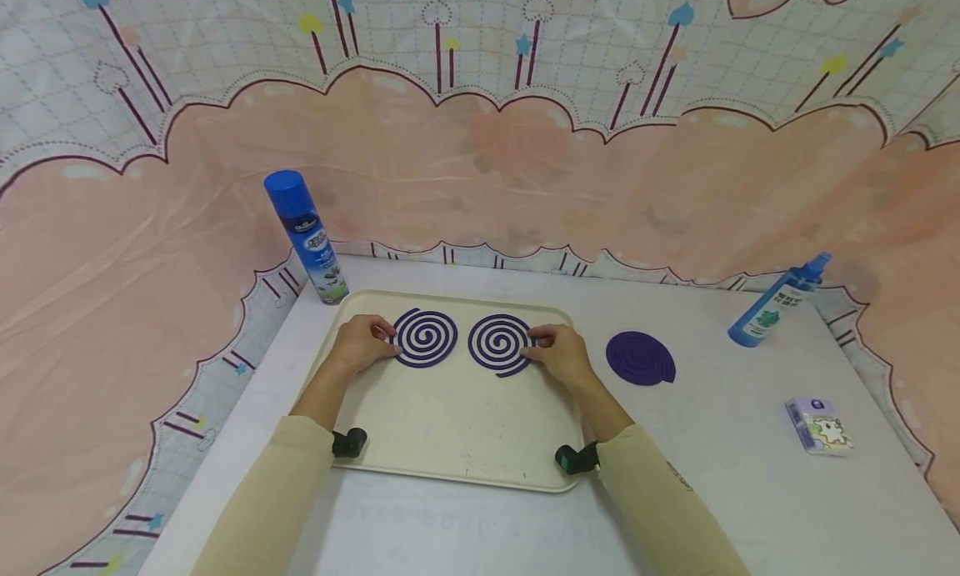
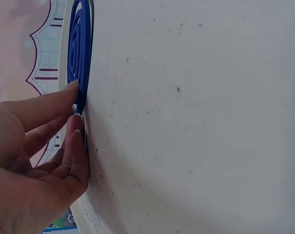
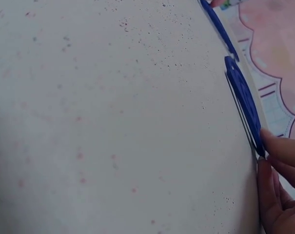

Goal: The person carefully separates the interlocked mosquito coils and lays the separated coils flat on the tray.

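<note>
Pinching edgewise: left hand [image 1: 362, 343] clamped on left mosquito coil [image 1: 426, 336], right hand [image 1: 562, 353] on right mosquito coil [image 1: 500, 343], both over tray [image 1: 450, 422]. Probably light, brittle (snaps easily); best gripped at outer ring.

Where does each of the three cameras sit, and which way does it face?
Head: worn on the head, facing forward and down at the beige tray; both sleeves, the left hand and the right hand show.
Left wrist: on that wrist, facing the left spiral coil that hand pinches; only the left hand shows.
Right wrist: on the other, facing the right spiral coil; the right hand shows, plus a fingertip, likely the left's.
Head and right wrist share both coils.
</note>
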### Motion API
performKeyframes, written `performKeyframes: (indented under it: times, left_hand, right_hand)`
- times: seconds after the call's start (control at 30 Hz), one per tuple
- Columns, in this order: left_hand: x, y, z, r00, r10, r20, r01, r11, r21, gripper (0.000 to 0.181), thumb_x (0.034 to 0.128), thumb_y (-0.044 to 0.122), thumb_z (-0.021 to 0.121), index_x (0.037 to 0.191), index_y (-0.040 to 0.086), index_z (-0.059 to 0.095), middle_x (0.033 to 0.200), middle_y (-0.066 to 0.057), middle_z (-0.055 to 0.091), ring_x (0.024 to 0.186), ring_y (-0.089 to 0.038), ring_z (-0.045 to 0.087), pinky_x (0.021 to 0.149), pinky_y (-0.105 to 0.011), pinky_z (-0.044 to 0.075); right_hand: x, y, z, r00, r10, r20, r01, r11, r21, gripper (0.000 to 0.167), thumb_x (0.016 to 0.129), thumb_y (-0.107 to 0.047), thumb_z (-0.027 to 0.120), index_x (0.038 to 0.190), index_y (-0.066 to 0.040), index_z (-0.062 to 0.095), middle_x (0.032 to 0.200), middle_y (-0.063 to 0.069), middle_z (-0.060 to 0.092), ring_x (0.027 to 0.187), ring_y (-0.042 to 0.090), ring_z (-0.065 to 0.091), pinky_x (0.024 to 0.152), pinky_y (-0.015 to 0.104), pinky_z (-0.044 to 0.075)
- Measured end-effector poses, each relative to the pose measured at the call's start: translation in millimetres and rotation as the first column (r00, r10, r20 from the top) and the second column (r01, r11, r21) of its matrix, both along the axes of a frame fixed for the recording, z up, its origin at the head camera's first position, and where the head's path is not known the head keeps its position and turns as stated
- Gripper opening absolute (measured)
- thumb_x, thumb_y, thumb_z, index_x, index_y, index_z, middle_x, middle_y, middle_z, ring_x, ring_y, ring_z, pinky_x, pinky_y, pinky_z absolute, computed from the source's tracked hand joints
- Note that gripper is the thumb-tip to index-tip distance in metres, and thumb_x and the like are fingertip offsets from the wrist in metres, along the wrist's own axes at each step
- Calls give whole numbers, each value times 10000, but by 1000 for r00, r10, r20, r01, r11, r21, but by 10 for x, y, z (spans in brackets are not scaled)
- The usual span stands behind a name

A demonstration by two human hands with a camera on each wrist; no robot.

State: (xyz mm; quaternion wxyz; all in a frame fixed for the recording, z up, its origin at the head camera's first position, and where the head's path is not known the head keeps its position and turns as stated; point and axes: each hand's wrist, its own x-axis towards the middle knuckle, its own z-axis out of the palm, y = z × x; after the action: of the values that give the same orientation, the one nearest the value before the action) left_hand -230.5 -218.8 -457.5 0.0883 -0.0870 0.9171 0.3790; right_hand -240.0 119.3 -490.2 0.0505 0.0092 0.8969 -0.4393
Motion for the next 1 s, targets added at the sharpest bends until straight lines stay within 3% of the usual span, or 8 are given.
performKeyframes:
  times: [0.33, 0.53, 0.7, 0.83, 1.0]
  left_hand:
    - [7, -37, -19, 1000, 14, 24, -14, 999, 32, 353, 893, 204, 784, 1113, 6, 591, 1026, -134, 608, 913, -232, 545, 696, -240, 429]
    - [3, 9, 0, 999, -1, 41, 1, 1000, 6, 401, 897, 255, 776, 1144, 17, 569, 1095, -163, 609, 948, -258, 550, 731, -272, 438]
    - [13, 38, 3, 1000, -5, -27, 3, 997, -82, 425, 921, 270, 739, 1184, -13, 560, 1176, -235, 594, 1025, -335, 549, 856, -414, 476]
    - [24, 44, 16, 995, 22, -102, -39, 986, -162, 440, 939, 279, 710, 1223, -15, 547, 1254, -278, 525, 1115, -406, 519, 985, -521, 445]
    - [13, 199, 132, 989, 18, -149, -49, 978, -205, 475, 955, 303, 693, 1303, 23, 530, 1366, -279, 474, 1279, -453, 458, 1085, -575, 416]
  right_hand:
    - [30, 7, 23, 1000, 6, 4, -6, 999, -36, 427, 863, -175, 816, 1263, -85, 696, 1143, 128, 701, 1054, 239, 627, 896, 350, 511]
    - [28, 70, 38, 997, 21, 75, -10, 991, -132, 541, 891, -172, 783, 1392, -82, 597, 1380, 151, 621, 1214, 289, 608, 1015, 405, 537]
    - [57, 161, 93, 988, 70, 138, -35, 969, -243, 626, 925, -171, 750, 1490, -96, 490, 1557, 161, 469, 1364, 345, 544, 1048, 405, 559]
    - [120, 279, 191, 985, 108, 134, -77, 973, -215, 636, 936, -191, 738, 1505, -100, 469, 1568, 179, 452, 1390, 368, 528, 1047, 431, 560]
    - [181, 505, 340, 989, 100, 111, -84, 987, -137, 622, 954, -227, 715, 1505, -89, 461, 1572, 185, 445, 1403, 388, 511, 1035, 462, 565]
